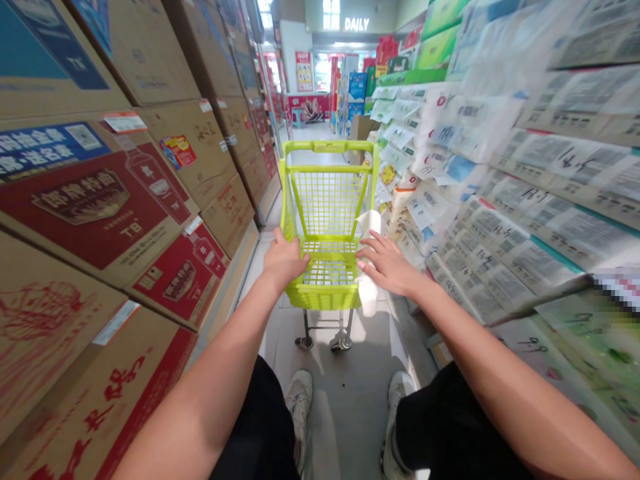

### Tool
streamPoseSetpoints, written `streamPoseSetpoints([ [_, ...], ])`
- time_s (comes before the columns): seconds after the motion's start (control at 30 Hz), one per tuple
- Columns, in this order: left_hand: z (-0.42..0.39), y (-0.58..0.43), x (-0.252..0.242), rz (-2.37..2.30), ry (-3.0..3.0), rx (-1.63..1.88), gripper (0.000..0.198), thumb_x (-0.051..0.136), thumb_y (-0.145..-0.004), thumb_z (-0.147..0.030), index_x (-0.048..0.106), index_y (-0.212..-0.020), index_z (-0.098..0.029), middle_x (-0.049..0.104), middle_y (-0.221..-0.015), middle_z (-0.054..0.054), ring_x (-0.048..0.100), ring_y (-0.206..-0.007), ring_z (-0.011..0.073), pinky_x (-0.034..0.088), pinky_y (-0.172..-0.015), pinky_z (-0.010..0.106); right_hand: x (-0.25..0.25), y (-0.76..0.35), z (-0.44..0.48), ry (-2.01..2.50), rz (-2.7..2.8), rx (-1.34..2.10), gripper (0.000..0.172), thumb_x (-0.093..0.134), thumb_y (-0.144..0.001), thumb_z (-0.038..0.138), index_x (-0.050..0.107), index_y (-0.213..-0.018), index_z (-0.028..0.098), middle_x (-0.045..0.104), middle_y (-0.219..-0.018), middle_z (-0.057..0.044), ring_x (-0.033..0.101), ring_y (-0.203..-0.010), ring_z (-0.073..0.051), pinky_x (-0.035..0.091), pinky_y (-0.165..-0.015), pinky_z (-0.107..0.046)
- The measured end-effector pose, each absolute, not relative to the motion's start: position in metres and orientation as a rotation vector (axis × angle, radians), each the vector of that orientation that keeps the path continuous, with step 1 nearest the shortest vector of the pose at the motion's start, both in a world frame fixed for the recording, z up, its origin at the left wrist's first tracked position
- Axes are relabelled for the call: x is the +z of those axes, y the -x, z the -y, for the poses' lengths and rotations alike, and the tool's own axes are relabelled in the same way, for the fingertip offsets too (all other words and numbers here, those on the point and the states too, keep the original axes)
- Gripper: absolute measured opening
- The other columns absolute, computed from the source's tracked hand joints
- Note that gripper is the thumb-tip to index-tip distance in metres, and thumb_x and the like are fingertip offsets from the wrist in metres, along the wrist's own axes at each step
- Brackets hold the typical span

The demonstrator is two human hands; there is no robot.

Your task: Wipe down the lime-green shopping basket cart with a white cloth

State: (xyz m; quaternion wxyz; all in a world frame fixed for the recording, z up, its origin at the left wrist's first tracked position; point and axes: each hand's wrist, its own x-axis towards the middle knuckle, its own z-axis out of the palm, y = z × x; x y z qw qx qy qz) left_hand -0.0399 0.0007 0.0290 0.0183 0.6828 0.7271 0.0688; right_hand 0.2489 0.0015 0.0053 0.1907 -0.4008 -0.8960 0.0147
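Note:
A small lime-green shopping cart [327, 200] stands in a narrow store aisle in front of me. My left hand [284, 260] grips the near left edge of the cart's basket. My right hand [387, 263] rests at the near right edge with fingers spread, touching a white paper-like item [369, 293] that hangs along the cart's right side. The cart's basket looks empty. Its small wheels [323, 343] sit on the grey tiled floor just ahead of my white shoes [299, 397].
Stacked cardboard cartons [125, 200] with red and blue printing wall the left side. Packs of tissue and paper goods [500, 200] with price tags fill the right shelves. The aisle runs ahead to red displays and a lit DAILY sign [357, 24].

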Motion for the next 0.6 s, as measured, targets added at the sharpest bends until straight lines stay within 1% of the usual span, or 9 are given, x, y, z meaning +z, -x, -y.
streamPoseSetpoints([
  [0.1, -0.004, 0.043, 0.027, -2.278, -2.111, 0.258, 0.049, 0.055, -0.095, -0.049, 0.064, -0.130, -0.017, 0.037, -0.154, 0.025, 0.066, -0.122, 0.0405, 0.055, -0.100, 0.047, 0.012, -0.258, 0.008, 1.023, 2.635, 0.052, 0.068, 0.058, -0.094, 0.072, 0.066, -0.136, 0.019, 0.052, -0.157, -0.015, 0.023, -0.159, -0.039, 0.028, -0.126, -0.061],
  [0.13, -0.005, 0.046, 0.026, -2.269, -2.103, 0.290, 0.049, 0.055, -0.095, -0.049, 0.064, -0.131, -0.018, 0.039, -0.151, 0.024, 0.068, -0.117, 0.0396, 0.055, -0.098, 0.047, 0.014, -0.261, 0.011, 0.994, 2.668, 0.050, 0.073, 0.065, -0.088, 0.075, 0.066, -0.136, 0.020, 0.051, -0.159, -0.015, 0.024, -0.158, -0.041, 0.030, -0.125, -0.061],
  [0.17, -0.008, 0.050, 0.026, -2.254, -2.092, 0.340, 0.049, 0.055, -0.095, -0.048, 0.063, -0.134, -0.019, 0.040, -0.149, 0.023, 0.070, -0.113, 0.0388, 0.056, -0.097, 0.048, 0.015, -0.263, 0.012, 0.979, 2.690, 0.039, 0.074, 0.069, -0.085, 0.075, 0.067, -0.134, 0.020, 0.050, -0.159, -0.015, 0.025, -0.157, -0.041, 0.031, -0.124, -0.060],
  [0.23, -0.015, 0.058, 0.022, -2.225, -2.042, 0.508, 0.051, 0.054, -0.094, -0.044, 0.058, -0.140, -0.022, 0.044, -0.144, 0.021, 0.071, -0.110, 0.0378, 0.055, -0.097, 0.050, 0.016, -0.262, 0.016, 0.991, 2.704, -0.017, 0.059, 0.068, -0.090, 0.068, 0.073, -0.123, 0.020, 0.054, -0.156, -0.014, 0.030, -0.154, -0.041, 0.034, -0.122, -0.059],
  [0.3, -0.025, 0.065, 0.016, -2.183, -1.940, 0.740, 0.056, 0.056, -0.092, -0.036, 0.054, -0.145, -0.022, 0.047, -0.139, 0.019, 0.068, -0.116, 0.0377, 0.053, -0.104, 0.050, 0.014, -0.255, 0.019, 1.013, 2.708, -0.090, 0.045, 0.060, -0.099, 0.059, 0.075, -0.111, 0.018, 0.065, -0.141, -0.015, 0.037, -0.150, -0.039, 0.037, -0.119, -0.055],
  [0.37, -0.035, 0.068, 0.007, -2.121, -1.780, 0.963, 0.058, 0.059, -0.086, -0.028, 0.054, -0.144, -0.020, 0.049, -0.135, 0.017, 0.060, -0.130, 0.0357, 0.046, -0.116, 0.047, 0.011, -0.242, 0.022, 1.032, 2.739, -0.155, 0.041, 0.054, -0.104, 0.053, 0.074, -0.104, 0.016, 0.073, -0.119, -0.015, 0.049, -0.138, -0.036, 0.040, -0.114, -0.049],
  [0.43, -0.044, 0.067, -0.001, -2.054, -1.622, 1.131, 0.060, 0.061, -0.082, -0.022, 0.054, -0.141, -0.018, 0.050, -0.134, 0.016, 0.048, -0.143, 0.0334, 0.037, -0.124, 0.044, 0.008, -0.227, 0.026, 1.082, 2.785, -0.216, 0.040, 0.050, -0.106, 0.049, 0.071, -0.103, 0.014, 0.075, -0.104, -0.014, 0.063, -0.119, -0.032, 0.043, -0.108, -0.044],
  [0.53, -0.051, 0.058, -0.011, -1.990, -1.315, 1.319, 0.073, 0.066, -0.075, -0.018, 0.047, -0.146, -0.017, 0.049, -0.143, 0.019, 0.037, -0.152, 0.0351, 0.030, -0.128, 0.049, 0.006, -0.205, 0.031, 1.213, 2.821, -0.273, 0.038, 0.048, -0.108, 0.046, 0.067, -0.108, 0.014, 0.076, -0.099, -0.014, 0.070, -0.097, -0.028, 0.046, -0.096, -0.039],
  [0.6, -0.052, 0.048, -0.016, -1.786, -1.191, 1.448, 0.075, 0.068, -0.072, -0.017, 0.047, -0.145, -0.017, 0.052, -0.145, 0.019, 0.037, -0.153, 0.0384, 0.033, -0.126, 0.053, 0.006, -0.192, 0.033, 1.275, 2.834, -0.252, 0.037, 0.046, -0.109, 0.047, 0.065, -0.112, 0.016, 0.077, -0.099, -0.013, 0.072, -0.092, -0.027, 0.047, -0.085, -0.036],
])
